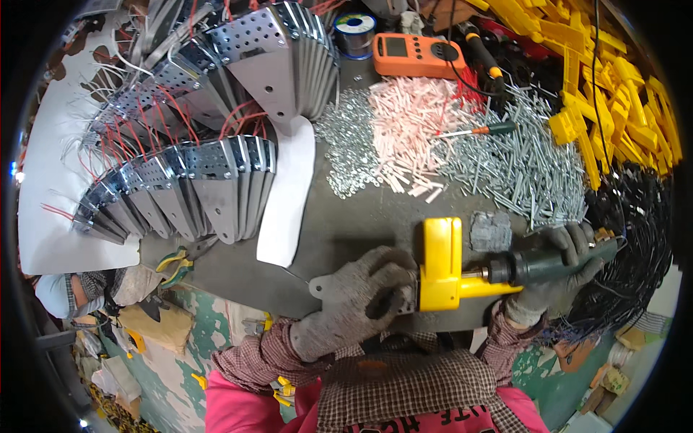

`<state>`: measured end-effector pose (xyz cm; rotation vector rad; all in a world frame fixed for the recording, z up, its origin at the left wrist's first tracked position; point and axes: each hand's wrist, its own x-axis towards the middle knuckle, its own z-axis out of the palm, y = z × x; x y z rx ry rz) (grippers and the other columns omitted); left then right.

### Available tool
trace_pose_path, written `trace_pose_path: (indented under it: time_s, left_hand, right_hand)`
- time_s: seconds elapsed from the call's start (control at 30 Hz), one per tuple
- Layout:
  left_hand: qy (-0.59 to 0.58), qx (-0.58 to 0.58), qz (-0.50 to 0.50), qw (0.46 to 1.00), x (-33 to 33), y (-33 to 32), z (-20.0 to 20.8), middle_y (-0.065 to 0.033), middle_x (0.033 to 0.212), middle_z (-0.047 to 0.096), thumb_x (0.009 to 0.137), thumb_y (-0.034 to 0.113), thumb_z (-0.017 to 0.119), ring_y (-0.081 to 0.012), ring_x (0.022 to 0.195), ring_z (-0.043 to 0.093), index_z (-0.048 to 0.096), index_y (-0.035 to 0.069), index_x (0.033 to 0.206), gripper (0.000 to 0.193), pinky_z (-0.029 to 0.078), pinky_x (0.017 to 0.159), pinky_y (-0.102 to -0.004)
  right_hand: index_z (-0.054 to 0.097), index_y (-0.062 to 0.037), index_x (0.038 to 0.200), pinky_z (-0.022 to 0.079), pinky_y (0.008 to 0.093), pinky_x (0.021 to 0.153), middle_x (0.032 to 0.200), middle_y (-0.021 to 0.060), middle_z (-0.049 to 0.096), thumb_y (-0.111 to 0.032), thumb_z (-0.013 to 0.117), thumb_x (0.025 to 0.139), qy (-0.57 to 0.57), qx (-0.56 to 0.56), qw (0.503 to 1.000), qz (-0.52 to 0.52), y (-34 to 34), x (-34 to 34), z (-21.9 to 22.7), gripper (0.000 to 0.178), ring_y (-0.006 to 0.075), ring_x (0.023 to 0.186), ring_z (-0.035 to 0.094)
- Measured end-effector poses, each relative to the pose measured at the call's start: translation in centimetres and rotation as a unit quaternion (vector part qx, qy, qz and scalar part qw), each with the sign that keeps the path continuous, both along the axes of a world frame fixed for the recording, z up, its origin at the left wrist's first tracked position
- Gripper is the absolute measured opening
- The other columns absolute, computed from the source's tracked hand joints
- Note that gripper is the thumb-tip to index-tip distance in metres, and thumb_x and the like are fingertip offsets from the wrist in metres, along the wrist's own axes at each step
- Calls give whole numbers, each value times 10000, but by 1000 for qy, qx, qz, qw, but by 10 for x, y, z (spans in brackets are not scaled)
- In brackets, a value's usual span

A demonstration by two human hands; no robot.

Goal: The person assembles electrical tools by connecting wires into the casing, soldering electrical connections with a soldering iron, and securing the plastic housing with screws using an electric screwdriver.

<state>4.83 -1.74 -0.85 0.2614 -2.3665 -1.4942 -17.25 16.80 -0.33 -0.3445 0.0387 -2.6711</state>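
My left hand [354, 299], in a grey work glove, is closed round a grey metal plate [317, 287] whose rounded, holed end pokes out beside the wrist. A yellow plastic housing [441, 252] adjoins the fingers at the other end; the glove hides how the two meet. My right hand [530, 297], also gloved, grips a dark green power screwdriver [541, 265] lying level. Its shaft points left at the yellow housing and reaches it; the very tip is hidden.
Stacked grey metal plates [216, 195] with red wires stand left. Small nuts [350, 144], pale pink sleeves [408, 130] and long screws [520, 159] lie heaped behind. An orange meter [411, 56], yellow parts [628, 108], black cables [635, 238] and pliers [177, 263] surround the work.
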Motion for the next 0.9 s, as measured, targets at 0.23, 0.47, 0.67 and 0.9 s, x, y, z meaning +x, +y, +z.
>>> trace_pose_path:
  time_s: [0.23, 0.47, 0.67, 0.9]
  left_hand:
    - [-9, 77, 11, 997, 1, 0, -1, -116, 1125, 583, 761, -32, 657, -265, 985, 631, 595, 63, 1065, 325, 544, 767, -370]
    - [-207, -540, 70, 813, -20, -68, 19, -134, 1098, 612, 746, 52, 635, -310, 1074, 558, 677, 52, 1037, 294, 453, 929, -438]
    - [-307, -619, -37, 722, -34, -66, 34, -128, 1049, 620, 779, 98, 614, -276, 1013, 589, 658, 23, 999, 237, 483, 873, -413]
    - [-96, -180, 56, 977, 5, -11, 26, -130, 890, 519, 754, 74, 720, -300, 777, 565, 550, 32, 900, 227, 494, 656, -383]
  right_hand:
    - [488, -58, 1221, 440, 359, 849, 934, 48, 550, -287, 683, 927, 21, 44, 998, -38, 4, 0, 0, 421, 136, 727, 545]
    - [511, -102, 1258, 477, 389, 852, 1037, 38, 557, -313, 655, 938, 85, -34, 995, -48, 29, 4, -3, 409, 135, 830, 535]
    - [519, -45, 1262, 430, 330, 794, 990, 86, 575, -312, 649, 946, 61, 7, 993, -99, 34, 20, -9, 433, 132, 718, 544]
    - [513, -32, 1261, 444, 328, 780, 981, 102, 596, -339, 637, 957, 90, 33, 989, -113, 29, 26, -10, 450, 130, 707, 574]
